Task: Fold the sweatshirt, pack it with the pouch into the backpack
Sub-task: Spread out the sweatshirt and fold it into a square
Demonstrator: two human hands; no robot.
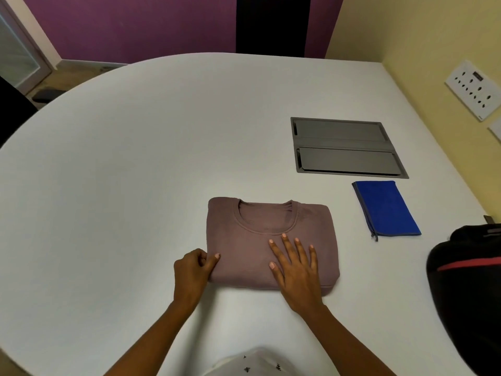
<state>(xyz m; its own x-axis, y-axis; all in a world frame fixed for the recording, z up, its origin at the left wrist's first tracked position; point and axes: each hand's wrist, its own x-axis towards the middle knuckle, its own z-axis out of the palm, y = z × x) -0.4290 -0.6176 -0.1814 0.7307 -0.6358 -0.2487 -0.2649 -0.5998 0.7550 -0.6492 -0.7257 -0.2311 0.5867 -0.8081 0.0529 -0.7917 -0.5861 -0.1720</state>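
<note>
A mauve sweatshirt (244,248) lies folded into a compact rectangle on the white table (135,172), collar facing away from me. My left hand (192,272) grips its left edge, thumb on top and fingers curled under the fold. My right hand (295,270) lies flat on the front of the sweatshirt, fingers spread. A blue zip pouch (386,208) rests on the table to the right of the sweatshirt. The black backpack (466,289) with a red stripe sits at the table's right edge, partly cut off by the frame.
A grey recessed cable hatch (344,146) is set into the table behind the pouch. A yellow wall with a socket panel (474,90) runs along the right. A dark chair (13,109) stands at the far left.
</note>
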